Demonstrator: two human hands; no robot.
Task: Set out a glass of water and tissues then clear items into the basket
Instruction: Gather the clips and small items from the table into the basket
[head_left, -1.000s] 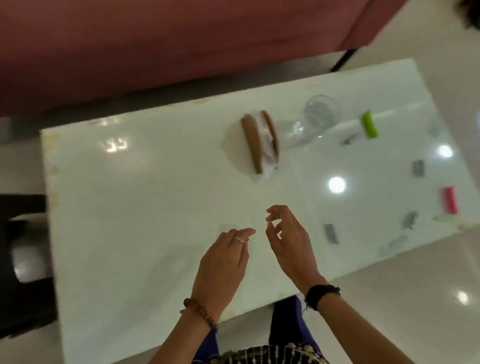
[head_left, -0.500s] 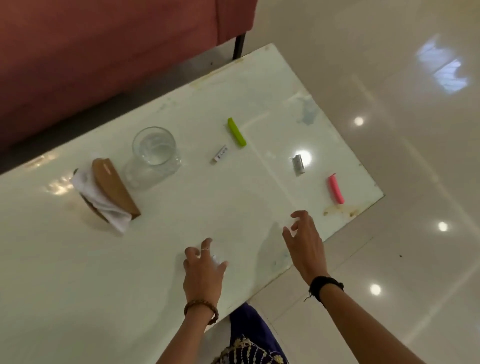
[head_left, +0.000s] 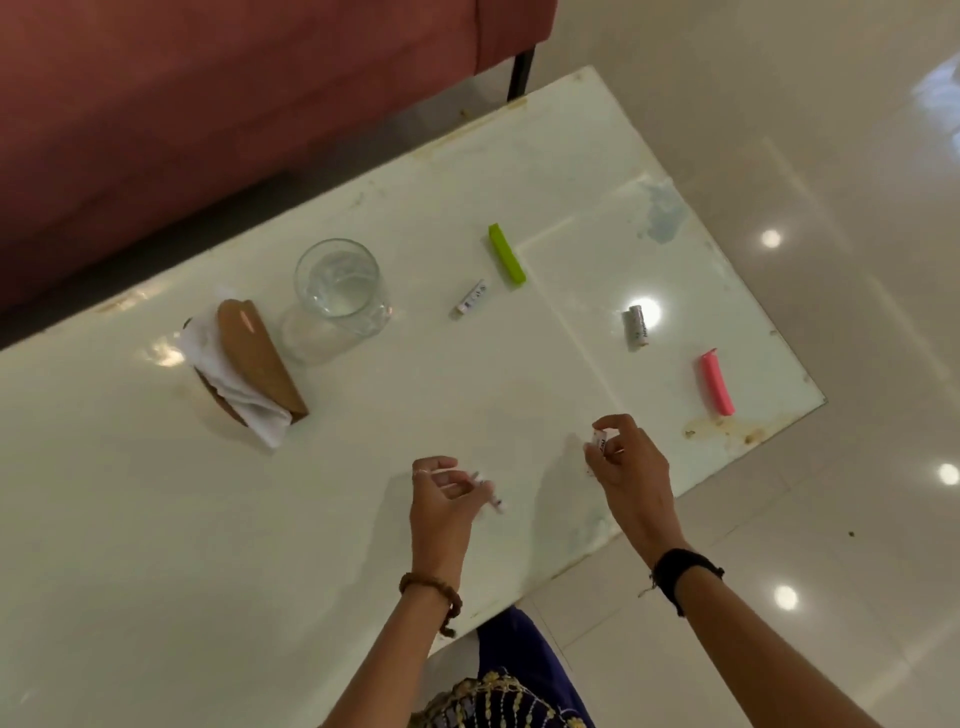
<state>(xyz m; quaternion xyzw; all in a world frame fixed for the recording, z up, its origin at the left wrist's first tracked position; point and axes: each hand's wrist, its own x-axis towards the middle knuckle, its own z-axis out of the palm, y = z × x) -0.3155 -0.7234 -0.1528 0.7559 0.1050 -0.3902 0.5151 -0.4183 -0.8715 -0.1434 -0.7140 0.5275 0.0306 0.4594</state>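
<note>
A glass of water (head_left: 337, 291) stands on the white table (head_left: 156, 519) beside a brown wooden holder with white tissues (head_left: 249, 364). My left hand (head_left: 441, 499) pinches a small white tube-like item (head_left: 491, 499) just above the table near the front edge. My right hand (head_left: 626, 467) holds a similar small white item (head_left: 600, 441) between its fingertips. Loose on the table lie a green clip (head_left: 506, 254), a small white tube (head_left: 471, 297), a grey-white battery-like cylinder (head_left: 638, 326) and a pink clip (head_left: 717, 382). No basket is in view.
A dark red sofa (head_left: 208, 104) runs along the table's far side, with a black leg (head_left: 519, 73). Glossy cream floor tiles (head_left: 831, 467) lie to the right. The table's right corner (head_left: 727, 431) carries brown stains.
The view swung right along the table. Both hands went from empty and spread over the table to each closing on a small white item and lifting it.
</note>
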